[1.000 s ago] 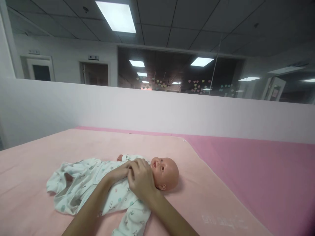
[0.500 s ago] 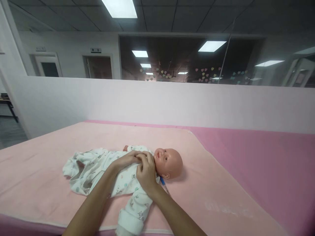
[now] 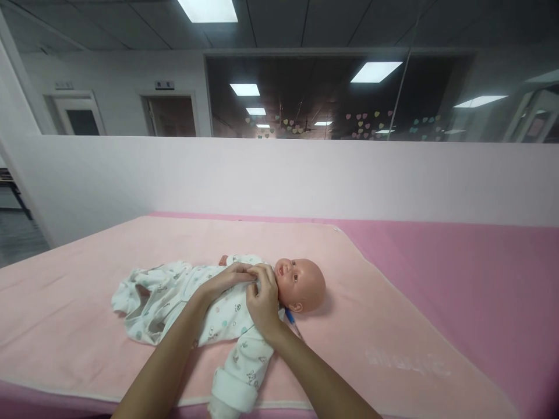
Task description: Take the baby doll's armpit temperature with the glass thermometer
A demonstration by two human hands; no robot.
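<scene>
A baby doll [image 3: 301, 285] lies on its back with its head to the right, dressed in a white printed baby outfit [image 3: 225, 314]. My left hand [image 3: 233, 276] rests across the chest, its fingertips closed at the neckline. Beside it, my right hand [image 3: 263, 297] is curled, thumb and fingers pinching the outfit just below the chin. The two hands' fingertips meet, and they hide the bit of cloth between them. A sleeve [image 3: 244, 372] stretches toward me under my right forearm, and the empty-looking legs of the outfit lie crumpled to the left.
A thin blue-ended item [image 3: 290, 317] sticks out by the doll's neck, partly behind my right wrist. Beneath everything is a peach mat [image 3: 371, 326] over a pink surface [image 3: 480, 291]. A white low wall [image 3: 305, 180] stands behind, with windows above it.
My right hand has shifted slightly right at the neckline, and the fingers of both hands have moved a little. The doll stays put; the camera view has tilted slightly.
</scene>
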